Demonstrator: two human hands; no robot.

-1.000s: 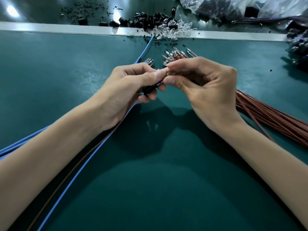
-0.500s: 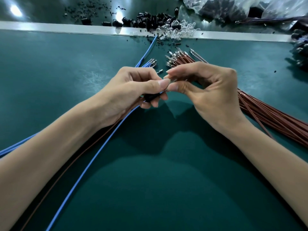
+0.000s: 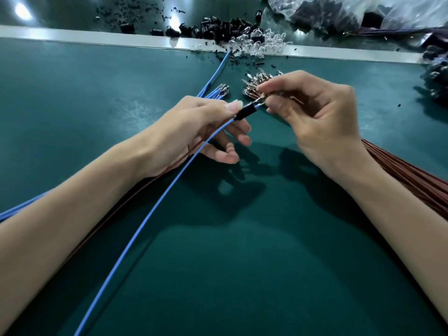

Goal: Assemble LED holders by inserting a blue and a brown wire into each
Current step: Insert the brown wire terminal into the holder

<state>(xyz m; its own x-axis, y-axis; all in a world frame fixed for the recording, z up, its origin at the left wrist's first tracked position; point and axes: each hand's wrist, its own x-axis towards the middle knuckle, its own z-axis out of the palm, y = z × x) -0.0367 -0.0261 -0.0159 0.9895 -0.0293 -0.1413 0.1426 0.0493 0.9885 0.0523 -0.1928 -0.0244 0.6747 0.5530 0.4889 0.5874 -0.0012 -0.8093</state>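
A left hand pinches a black holder between thumb and forefinger just above a green mat, its other 3 fingers loosely spread below. The right hand meets it from the other side, thumb and forefinger closed on the metal terminal poking from the holder's far end, the remaining fingers curled. 1 blue wire enters the holder's near end and trails back toward the camera. A brown wire runs under the left palm alongside it; whether it is seated in the holder cannot be told.

Beyond the hands, a blue bundle and a brown bundle lie on the mat, their metal-tipped ends close together. Along the far edge, past a pale strip, loose black holders are heaped beside a pile of clear LEDs. A clear plastic bag at the top right holds dark parts, too blurred to identify.
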